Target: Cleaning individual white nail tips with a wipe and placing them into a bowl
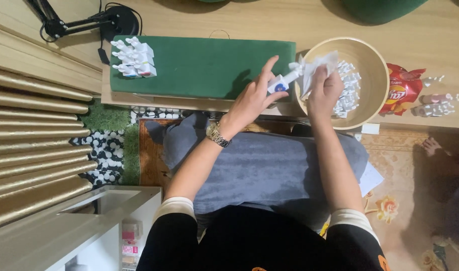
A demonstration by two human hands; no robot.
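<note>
Two hands busy: my left hand [252,100] pinches a small white bottle [284,81] over the green mat's [199,65] edge, index finger lifted; my right hand [323,90] is closed on a white wrapper [317,68] above the bowl [375,60]. Thin pinch, a tug could drop it.

Red snack bag [403,92], black lamp arm [76,23], rug [390,165].
</note>
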